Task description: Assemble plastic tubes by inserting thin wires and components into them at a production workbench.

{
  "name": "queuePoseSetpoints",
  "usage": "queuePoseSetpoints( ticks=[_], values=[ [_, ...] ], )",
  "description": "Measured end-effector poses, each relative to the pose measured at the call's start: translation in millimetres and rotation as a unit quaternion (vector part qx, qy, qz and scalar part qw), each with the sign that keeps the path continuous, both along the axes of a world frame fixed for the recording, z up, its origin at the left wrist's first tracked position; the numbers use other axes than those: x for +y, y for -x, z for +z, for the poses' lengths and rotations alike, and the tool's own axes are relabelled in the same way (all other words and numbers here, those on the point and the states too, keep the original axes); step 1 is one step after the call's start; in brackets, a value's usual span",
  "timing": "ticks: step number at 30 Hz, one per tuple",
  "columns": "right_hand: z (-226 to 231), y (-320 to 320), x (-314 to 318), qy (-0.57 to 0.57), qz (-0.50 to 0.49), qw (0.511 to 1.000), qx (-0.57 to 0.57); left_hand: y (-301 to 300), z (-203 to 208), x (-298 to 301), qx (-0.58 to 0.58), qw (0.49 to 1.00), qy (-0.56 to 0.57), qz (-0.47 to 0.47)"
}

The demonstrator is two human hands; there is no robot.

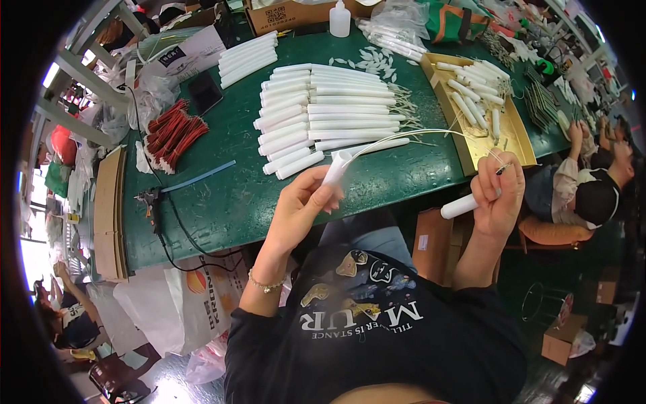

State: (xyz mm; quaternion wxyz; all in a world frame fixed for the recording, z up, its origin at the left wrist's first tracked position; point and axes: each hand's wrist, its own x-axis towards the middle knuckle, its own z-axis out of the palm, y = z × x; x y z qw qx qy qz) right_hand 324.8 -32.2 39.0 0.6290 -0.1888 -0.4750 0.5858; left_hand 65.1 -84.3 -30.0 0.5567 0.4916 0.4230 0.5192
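My left hand (297, 207) is closed around a short white plastic tube (338, 165), held tilted with its open end up. From that end a pair of thin pale wires (410, 132) arcs across to my right hand (496, 185). There the fingertips pinch the wires' far end, near a small dark part (501, 170). A second white tube (460, 206) is gripped under the same hand's lower fingers, pointing left. Behind both hands, rows of white candle-like tubes (353, 111) lie on the green table (222, 195), many with thin wires at their right ends.
A gold open box (518, 141) with more white tubes stands at the right. Small white flame-shaped pieces (370, 62) lie farther back near a white squeeze bottle (340, 20). Bundled red wires (173, 135) and a glue gun (151, 202) with its cable are at the left. A person (592, 188) sits at the right.
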Motion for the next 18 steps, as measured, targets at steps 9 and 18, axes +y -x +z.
queuePoseSetpoints(
  ticks=[9,18],
  values=[
    [-9.5,2.5,6.8,0.034,0.0,0.999,-0.012,3.5,-1.1,0.6,-0.003,1.0,-0.002,0.001],
    [-12.4,4.1,8.7,0.037,0.004,0.998,-0.046,8.3,-3.1,-1.3,0.0,1.0,-0.004,0.008]
  ],
)
